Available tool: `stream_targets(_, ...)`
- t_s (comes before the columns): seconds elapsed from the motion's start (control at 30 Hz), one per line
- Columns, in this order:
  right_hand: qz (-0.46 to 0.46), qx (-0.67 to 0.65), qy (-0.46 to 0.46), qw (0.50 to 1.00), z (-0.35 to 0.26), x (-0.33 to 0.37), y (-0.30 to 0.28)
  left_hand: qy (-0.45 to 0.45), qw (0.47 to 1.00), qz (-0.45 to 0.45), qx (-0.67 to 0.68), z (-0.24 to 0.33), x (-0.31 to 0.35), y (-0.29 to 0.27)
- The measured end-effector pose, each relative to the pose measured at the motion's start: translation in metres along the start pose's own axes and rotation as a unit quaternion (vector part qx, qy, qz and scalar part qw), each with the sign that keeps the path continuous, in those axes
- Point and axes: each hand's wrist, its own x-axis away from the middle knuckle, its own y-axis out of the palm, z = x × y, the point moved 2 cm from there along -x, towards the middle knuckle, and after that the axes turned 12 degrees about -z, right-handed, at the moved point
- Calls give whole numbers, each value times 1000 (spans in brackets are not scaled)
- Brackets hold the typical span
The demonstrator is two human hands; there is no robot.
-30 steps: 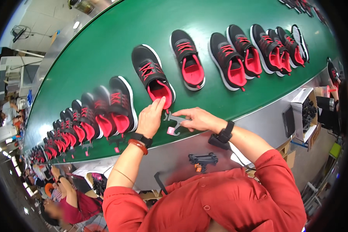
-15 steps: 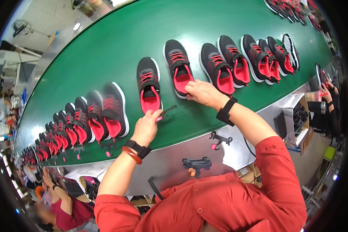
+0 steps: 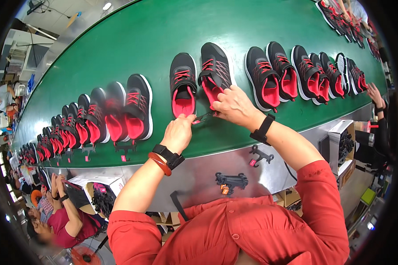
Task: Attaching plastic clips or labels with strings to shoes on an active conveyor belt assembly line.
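My left hand (image 3: 177, 134) is closed on a small black plastic shoe hanger (image 3: 202, 118) with a pink tag, just behind the heel of a black sneaker (image 3: 182, 75) with red laces and pink-red lining. My right hand (image 3: 235, 107) pinches the heel of the matching sneaker (image 3: 216, 62) beside it. That shoe leans over, turned partly on its side. Between my hands, the hanger's far end reaches the right fingertips; whether it is hooked into either heel is hidden. Both toes point away from me.
The sneakers lie on a green work surface (image 3: 172, 26). A row of sneakers (image 3: 137, 106) stands left, several with hangers; more sneakers (image 3: 263, 79) stand right. On the metal ledge (image 3: 194, 172) are a loose hanger (image 3: 261, 155) and a hanger pile (image 3: 232, 181). Co-workers flank me.
My left hand has brought the hanger rightward to my right hand. The right sneaker has tipped and turned, and the pair sits closer together. My right hand still grips its heel.
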Motion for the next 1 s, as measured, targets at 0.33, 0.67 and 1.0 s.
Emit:
stream_targets(0.33,-49,53,54,996,-28,-9,7,-62,985,86,134,2,21,16)
stream_targets(0.67,53,-78,96,991,-28,24,25,62,983,120,123,9,33,34)
stream_targets(1.0,65,-169,49,982,-31,37,44,49,997,58,31,16,39,70)
